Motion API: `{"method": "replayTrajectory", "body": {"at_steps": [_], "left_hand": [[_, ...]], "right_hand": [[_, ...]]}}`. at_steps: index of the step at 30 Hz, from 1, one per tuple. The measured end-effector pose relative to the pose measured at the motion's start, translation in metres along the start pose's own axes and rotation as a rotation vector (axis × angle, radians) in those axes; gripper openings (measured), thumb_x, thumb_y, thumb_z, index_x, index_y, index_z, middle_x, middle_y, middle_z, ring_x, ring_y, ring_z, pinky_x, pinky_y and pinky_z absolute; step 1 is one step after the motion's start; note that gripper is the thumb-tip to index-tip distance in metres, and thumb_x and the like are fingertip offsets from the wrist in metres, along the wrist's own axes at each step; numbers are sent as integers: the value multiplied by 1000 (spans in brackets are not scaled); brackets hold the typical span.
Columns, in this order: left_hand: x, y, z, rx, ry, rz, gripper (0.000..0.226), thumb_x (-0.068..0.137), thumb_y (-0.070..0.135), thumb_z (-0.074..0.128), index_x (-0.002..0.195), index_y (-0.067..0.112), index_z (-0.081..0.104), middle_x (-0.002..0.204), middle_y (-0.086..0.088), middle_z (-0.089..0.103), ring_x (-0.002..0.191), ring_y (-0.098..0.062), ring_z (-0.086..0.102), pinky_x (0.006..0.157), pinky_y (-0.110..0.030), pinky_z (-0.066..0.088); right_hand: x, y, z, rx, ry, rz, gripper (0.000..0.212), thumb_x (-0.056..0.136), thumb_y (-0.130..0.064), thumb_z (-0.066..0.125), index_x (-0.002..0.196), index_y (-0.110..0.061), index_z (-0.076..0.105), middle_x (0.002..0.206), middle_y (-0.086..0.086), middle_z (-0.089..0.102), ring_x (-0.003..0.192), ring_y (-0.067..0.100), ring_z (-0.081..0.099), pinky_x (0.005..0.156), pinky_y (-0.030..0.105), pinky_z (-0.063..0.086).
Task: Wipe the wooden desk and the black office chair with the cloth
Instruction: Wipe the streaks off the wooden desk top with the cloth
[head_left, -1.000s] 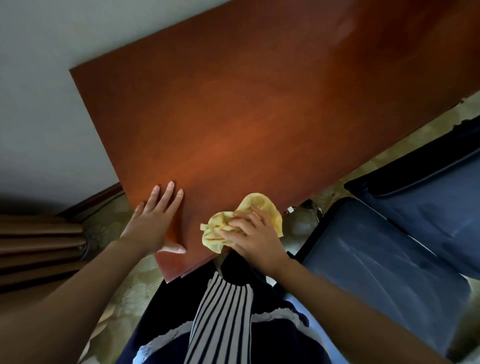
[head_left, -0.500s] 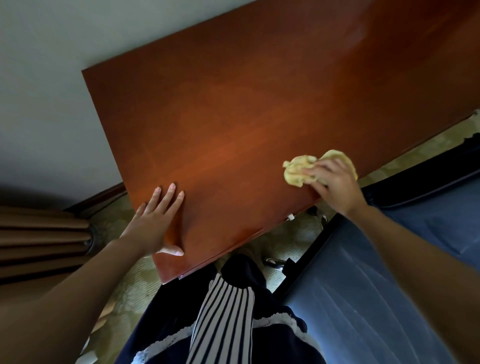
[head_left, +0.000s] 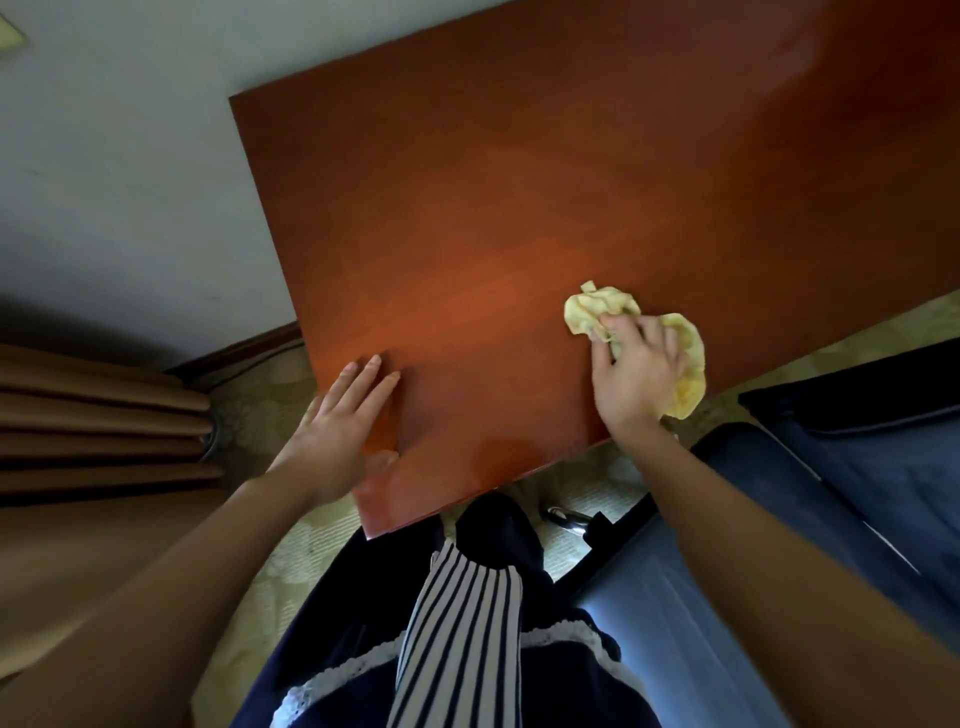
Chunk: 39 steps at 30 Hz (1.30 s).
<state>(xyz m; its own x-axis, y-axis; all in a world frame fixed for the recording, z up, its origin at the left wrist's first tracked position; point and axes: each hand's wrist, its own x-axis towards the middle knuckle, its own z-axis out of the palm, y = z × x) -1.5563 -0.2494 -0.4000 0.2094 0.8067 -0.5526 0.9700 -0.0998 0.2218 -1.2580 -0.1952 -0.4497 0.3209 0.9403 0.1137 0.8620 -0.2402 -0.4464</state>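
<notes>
the soft, light cloth (head_left: 597, 312) lies crumpled near the desk's (head_left: 519, 182) front edge, gripped bunched by the right hand (head_left: 636, 374), probably the best hold. the left hand (head_left: 337, 431) rests flat on the desk.

One desk (head_left: 519, 182), one cloth (head_left: 597, 309), two hands (head_left: 337, 421) (head_left: 636, 379)
</notes>
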Motion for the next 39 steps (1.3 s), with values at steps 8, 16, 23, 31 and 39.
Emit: {"method": "replayTrajectory", "body": {"at_steps": [8, 16, 23, 31, 39], "left_hand": [[-16, -24, 17, -202, 111, -109, 77, 95, 34, 54, 153, 29, 4, 159, 9, -12, 146, -11, -12, 118, -40, 6], [-18, -53, 9, -265, 209, -197, 74, 95, 38, 52, 153, 27, 6, 160, 6, -10, 147, -15, -10, 118, -40, 7], [-25, -71, 7, -333, 247, -262, 71, 97, 42, 47, 153, 27, 5, 160, 5, -9, 147, -15, -10, 118, -37, 6], [-23, -80, 5, -367, 229, -306, 69, 98, 45, 41, 153, 27, 3, 160, 6, -9, 146, -14, -11, 120, -40, 7], [-36, -88, 9, -388, 210, -355, 66, 99, 43, 40, 153, 27, 5, 160, 6, -7, 147, -14, -9, 119, -37, 5]], "right_hand": [[-85, -40, 20, 200, -310, -943, 20, 80, -30, 60, 95, -27, 73, 92, -4, 65, 90, 17, 50, 80, 35, 36], [-57, -70, 32, 234, -708, -1461, 18, 82, -26, 61, 94, -29, 73, 95, -5, 65, 92, 14, 50, 87, 35, 40], [-12, -147, 64, 247, -777, -1518, 15, 77, -16, 75, 90, -24, 75, 95, -3, 65, 91, 19, 53, 85, 37, 42], [45, -229, 110, 245, -652, -1073, 18, 79, -16, 74, 96, -16, 74, 103, 5, 65, 99, 27, 52, 91, 34, 33], [26, -255, 127, 164, -342, -566, 18, 85, -23, 65, 102, -21, 71, 110, -1, 64, 105, 25, 50, 92, 34, 35]]}}
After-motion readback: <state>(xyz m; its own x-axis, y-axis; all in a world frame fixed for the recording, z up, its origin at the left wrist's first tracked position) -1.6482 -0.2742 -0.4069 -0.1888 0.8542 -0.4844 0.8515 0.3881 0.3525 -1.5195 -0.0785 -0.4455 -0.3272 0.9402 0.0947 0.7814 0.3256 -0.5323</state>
